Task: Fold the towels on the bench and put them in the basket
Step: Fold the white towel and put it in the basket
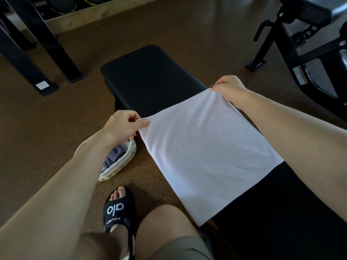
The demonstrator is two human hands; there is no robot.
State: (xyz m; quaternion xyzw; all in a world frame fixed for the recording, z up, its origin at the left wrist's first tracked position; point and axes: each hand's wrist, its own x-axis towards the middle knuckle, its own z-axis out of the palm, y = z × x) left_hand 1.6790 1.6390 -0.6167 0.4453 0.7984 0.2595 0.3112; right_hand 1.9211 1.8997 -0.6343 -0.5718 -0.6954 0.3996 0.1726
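Observation:
A white towel lies spread across the black padded bench, its near edge hanging toward my knee. My left hand pinches the towel's far left corner. My right hand pinches the far right corner, and the far edge is stretched taut between them, lifted slightly off the bench. On the floor left of the bench sits a woven basket with a white liner and a grey-blue folded cloth inside; my left forearm hides part of it.
Brown floor surrounds the bench. Black rack legs stand at the far left and a black exercise machine at the far right. My foot in a black sandal rests on the floor by the basket.

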